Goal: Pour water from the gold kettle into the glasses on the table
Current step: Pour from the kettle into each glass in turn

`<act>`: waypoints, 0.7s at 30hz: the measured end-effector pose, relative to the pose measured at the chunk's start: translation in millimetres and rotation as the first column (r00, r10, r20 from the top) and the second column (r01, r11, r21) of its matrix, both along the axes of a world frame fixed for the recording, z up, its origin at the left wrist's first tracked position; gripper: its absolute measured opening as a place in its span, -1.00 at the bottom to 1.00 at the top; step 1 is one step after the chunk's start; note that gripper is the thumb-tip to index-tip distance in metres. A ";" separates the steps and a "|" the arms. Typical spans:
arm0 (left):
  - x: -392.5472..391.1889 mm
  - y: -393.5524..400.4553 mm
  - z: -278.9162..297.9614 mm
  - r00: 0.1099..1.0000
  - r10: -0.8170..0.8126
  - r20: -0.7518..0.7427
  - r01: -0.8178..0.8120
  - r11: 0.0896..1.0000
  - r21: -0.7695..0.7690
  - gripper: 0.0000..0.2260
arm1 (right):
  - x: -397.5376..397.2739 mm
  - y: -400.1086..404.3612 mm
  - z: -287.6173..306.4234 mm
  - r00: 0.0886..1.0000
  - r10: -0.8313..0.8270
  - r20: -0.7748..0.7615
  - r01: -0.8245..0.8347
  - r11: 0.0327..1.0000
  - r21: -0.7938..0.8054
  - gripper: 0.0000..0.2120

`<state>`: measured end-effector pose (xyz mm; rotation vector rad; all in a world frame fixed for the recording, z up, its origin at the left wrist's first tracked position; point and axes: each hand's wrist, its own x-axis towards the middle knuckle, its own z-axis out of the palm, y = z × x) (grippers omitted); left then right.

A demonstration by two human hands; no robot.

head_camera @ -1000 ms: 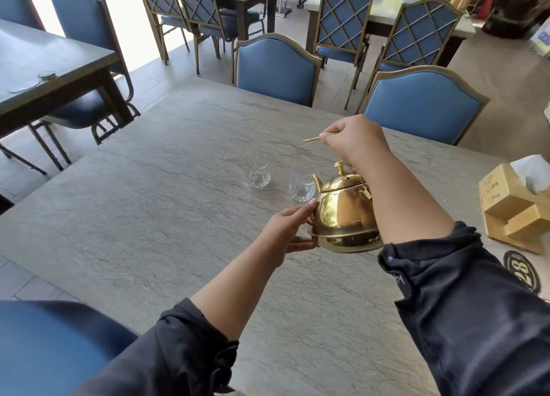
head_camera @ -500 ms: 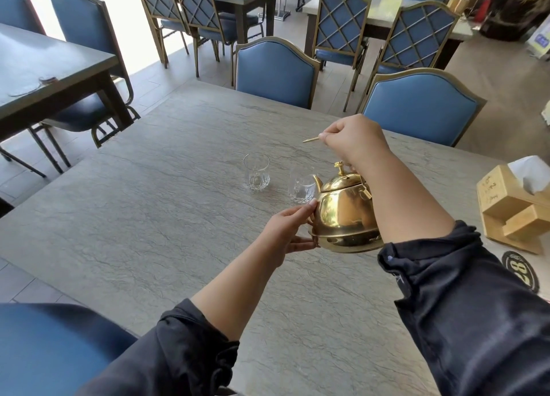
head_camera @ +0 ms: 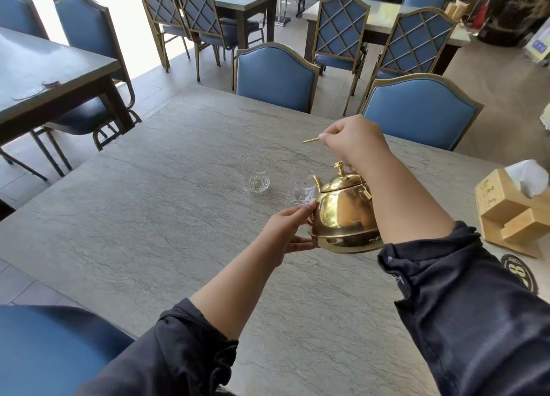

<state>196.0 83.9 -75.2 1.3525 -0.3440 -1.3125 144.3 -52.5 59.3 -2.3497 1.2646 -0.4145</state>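
Observation:
The gold kettle (head_camera: 342,214) hangs just above the grey stone table (head_camera: 148,217), tilted slightly with its spout toward the nearer glass (head_camera: 300,191). My right hand (head_camera: 357,141) is closed around the kettle's thin gold handle above the lid. My left hand (head_camera: 290,232) rests with spread fingers against the kettle's left side and lower rim. A second clear glass (head_camera: 256,179) stands upright a little farther left. Both glasses look empty. The spout tip sits beside the nearer glass's rim.
A wooden tissue box (head_camera: 512,211) stands at the right edge, with a round black coaster (head_camera: 520,273) in front of it. Blue padded chairs (head_camera: 275,77) line the table's far side, and another (head_camera: 44,351) sits at my near left. A dark table (head_camera: 44,74) is at left.

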 end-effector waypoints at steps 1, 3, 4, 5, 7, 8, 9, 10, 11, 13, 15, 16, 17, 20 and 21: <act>0.0 -0.1 0.5 1.000 0.000 0.001 0.000 1.000 -0.002 -0.68 | 0.0 0.0 0.5 1.000 0.001 0.001 -0.001 1.000 -0.009 -0.74; 0.5 -0.5 0.5 1.000 0.000 0.002 0.000 1.000 -0.002 -0.64 | 0.1 0.1 1.5 1.000 0.005 0.002 -0.005 1.000 -0.021 -0.74; 0.6 -0.9 0.5 1.000 0.000 0.003 0.000 1.000 0.000 -0.63 | 0.1 0.0 1.8 1.000 0.008 0.003 -0.008 1.000 -0.026 -0.73; 0.5 -1.2 0.6 1.000 0.001 0.002 -0.001 1.000 0.000 -0.64 | 0.1 -0.1 2.1 1.000 0.010 0.002 -0.010 0.999 -0.030 -0.73; 0.4 -1.0 1.4 1.000 -0.001 -0.003 0.001 1.000 -0.005 -0.71 | -0.1 -0.5 1.9 1.000 0.011 0.005 -0.011 0.999 -0.034 -0.73; 0.5 -0.8 1.5 1.000 -0.003 -0.003 0.003 1.000 -0.005 -0.73 | -0.2 -0.9 1.6 1.000 0.010 0.007 -0.010 0.999 -0.036 -0.73; 0.5 -0.9 0.9 1.000 -0.006 -0.001 0.006 1.000 -0.005 -0.73 | -0.3 -1.2 1.1 1.000 0.010 0.006 -0.010 0.999 -0.037 -0.73; 0.6 -0.8 -0.1 1.000 -0.009 0.002 0.009 1.000 -0.003 -0.71 | -0.3 -1.4 0.3 1.000 0.012 0.002 -0.011 0.999 -0.039 -0.73; 0.5 -0.7 -1.1 1.000 -0.009 0.004 0.009 1.000 -0.002 -0.69 | -0.2 -1.7 -0.5 1.000 0.014 -0.003 -0.015 0.999 -0.038 -0.73; 0.0 -0.7 -2.7 1.000 -0.007 0.001 0.007 1.000 0.004 -0.63 | 0.4 -2.4 -2.4 1.000 0.016 -0.010 -0.017 0.999 -0.033 -0.73; -1.1 -0.6 -2.9 1.000 -0.005 -0.001 0.005 1.000 0.012 -0.63 | 1.0 -3.2 -4.6 1.000 0.009 -0.018 -0.010 1.000 -0.028 -0.73; -1.8 -0.3 -2.8 1.000 -0.004 -0.003 0.004 1.000 0.014 -0.66 | 1.3 -3.6 -6.0 1.000 0.006 -0.022 -0.006 1.000 -0.025 -0.73; -2.3 -0.1 -3.1 1.000 -0.004 -0.005 0.004 1.000 0.013 -0.69 | 1.3 -3.8 -7.4 1.000 0.003 -0.024 -0.003 1.000 -0.022 -0.73; -2.8 0.5 -5.5 1.000 -0.004 -0.005 0.004 1.000 0.021 -0.73 | 1.0 -3.8 -11.7 1.000 -0.005 -0.015 0.005 1.000 -0.009 -0.75; -2.9 0.3 -7.0 1.000 -0.003 -0.003 0.003 1.000 0.025 -0.71 | 0.7 -3.8 -13.6 1.000 -0.009 -0.008 0.009 1.000 -0.006 -0.75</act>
